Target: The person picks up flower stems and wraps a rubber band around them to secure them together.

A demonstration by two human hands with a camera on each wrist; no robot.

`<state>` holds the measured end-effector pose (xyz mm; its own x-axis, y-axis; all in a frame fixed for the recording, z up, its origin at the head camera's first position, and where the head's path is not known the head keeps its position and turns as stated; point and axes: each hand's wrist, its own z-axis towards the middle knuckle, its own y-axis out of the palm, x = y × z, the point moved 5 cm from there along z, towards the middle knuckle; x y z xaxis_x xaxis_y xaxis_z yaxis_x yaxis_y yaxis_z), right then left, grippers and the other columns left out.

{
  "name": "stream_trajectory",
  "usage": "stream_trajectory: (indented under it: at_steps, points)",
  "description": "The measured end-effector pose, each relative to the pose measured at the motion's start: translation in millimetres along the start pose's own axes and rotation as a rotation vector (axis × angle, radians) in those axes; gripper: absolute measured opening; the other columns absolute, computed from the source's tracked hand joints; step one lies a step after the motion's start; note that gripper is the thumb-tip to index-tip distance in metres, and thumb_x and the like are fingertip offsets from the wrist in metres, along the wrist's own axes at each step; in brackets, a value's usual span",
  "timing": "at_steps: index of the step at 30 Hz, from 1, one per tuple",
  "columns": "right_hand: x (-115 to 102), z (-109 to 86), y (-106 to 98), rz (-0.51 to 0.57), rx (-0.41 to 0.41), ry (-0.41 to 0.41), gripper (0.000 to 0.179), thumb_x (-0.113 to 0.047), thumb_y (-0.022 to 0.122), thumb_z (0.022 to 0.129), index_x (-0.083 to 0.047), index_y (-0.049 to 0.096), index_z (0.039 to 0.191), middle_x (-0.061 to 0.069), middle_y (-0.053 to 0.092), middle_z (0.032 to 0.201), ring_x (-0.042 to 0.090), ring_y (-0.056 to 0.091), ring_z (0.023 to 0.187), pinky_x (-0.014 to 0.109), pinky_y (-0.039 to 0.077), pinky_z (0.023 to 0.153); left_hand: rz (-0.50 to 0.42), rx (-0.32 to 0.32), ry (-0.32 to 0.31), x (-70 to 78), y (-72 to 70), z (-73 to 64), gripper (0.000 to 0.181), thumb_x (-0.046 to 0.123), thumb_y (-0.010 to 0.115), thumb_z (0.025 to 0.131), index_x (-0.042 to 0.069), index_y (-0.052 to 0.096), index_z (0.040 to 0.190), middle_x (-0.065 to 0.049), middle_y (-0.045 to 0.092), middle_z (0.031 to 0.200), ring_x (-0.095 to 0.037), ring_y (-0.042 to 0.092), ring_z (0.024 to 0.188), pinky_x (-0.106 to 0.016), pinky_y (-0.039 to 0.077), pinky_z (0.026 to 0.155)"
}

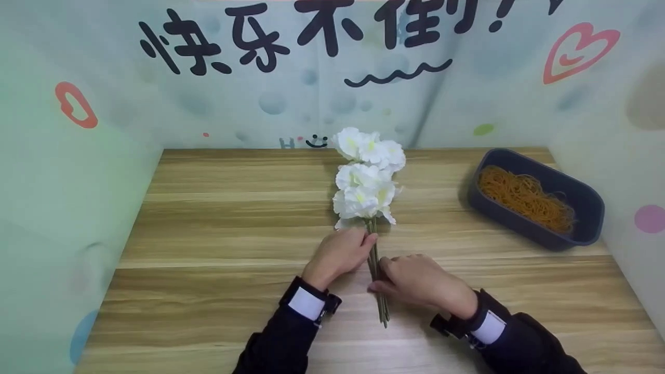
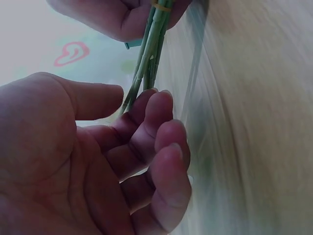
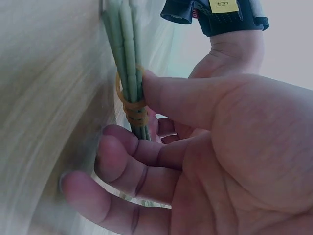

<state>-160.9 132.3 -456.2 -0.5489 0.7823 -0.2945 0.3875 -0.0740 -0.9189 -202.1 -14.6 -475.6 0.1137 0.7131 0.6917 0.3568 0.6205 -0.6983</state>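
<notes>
A bunch of white artificial flowers [image 1: 363, 192] lies along the tabletop, blossoms toward the back wall and green stems [image 1: 383, 306] toward the front. Just below the blossoms, my left hand [image 1: 340, 252] pinches the stems between thumb and fingers. Lower down, my right hand [image 1: 423, 280] holds the same stems from the right side. An orange rubber band [image 3: 134, 110] is wound several times round the stems in the right wrist view, with a loose loop beside my right thumb [image 3: 171, 95]. In the head view the right hand hides this band.
At the right back of the wooden table [image 1: 218, 234] stands a dark blue oblong box [image 1: 589, 213] holding a tangle of orange rubber bands [image 1: 524, 200]. Printed cloth walls [image 1: 249, 114] enclose the table at the back and both sides.
</notes>
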Motion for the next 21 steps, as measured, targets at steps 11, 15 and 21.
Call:
stream_trajectory:
  at_steps: [11, 15, 21]
  points:
    - [4, -1.1, -4, 0.006, 0.043, -0.013, 0.039, -0.045, 0.071, 0.111, -0.014, 0.061, 0.09, -0.002, 0.058, 0.072, 0.018, 0.059, 0.063, 0.043, 0.052, 0.058, -0.002, 0.022, -0.002, 0.5, -0.7, 2.8, 0.034, 0.034, 0.053, 0.12, 0.018, 0.06, 0.09, 0.005, 0.051, 0.076, -0.013, 0.05, 0.064, -0.03, 0.042, 0.059]
    - [7, -5.4, -7, 0.024, 0.037, -0.004, 0.034, -0.042, 0.068, 0.113, -0.014, 0.065, 0.094, -0.002, 0.062, 0.075, 0.018, 0.062, 0.066, 0.044, 0.055, 0.061, 0.016, 0.044, 0.006, 7.6, -6.4, -2.9, 0.029, 0.034, 0.056, 0.119, 0.014, 0.067, 0.1, 0.005, 0.052, 0.079, -0.013, 0.051, 0.068, -0.029, 0.041, 0.062]
    - [18, -10.9, -22, 0.05, 0.093, 0.022, 0.029, -0.037, 0.066, 0.115, -0.009, 0.073, 0.108, 0.004, 0.076, 0.089, 0.019, 0.071, 0.076, 0.044, 0.064, 0.071, 0.061, 0.092, 0.029, 10.8, -19.1, -17.1, 0.026, 0.034, 0.059, 0.118, 0.012, 0.072, 0.116, 0.003, 0.06, 0.086, -0.011, 0.05, 0.07, -0.026, 0.041, 0.064]
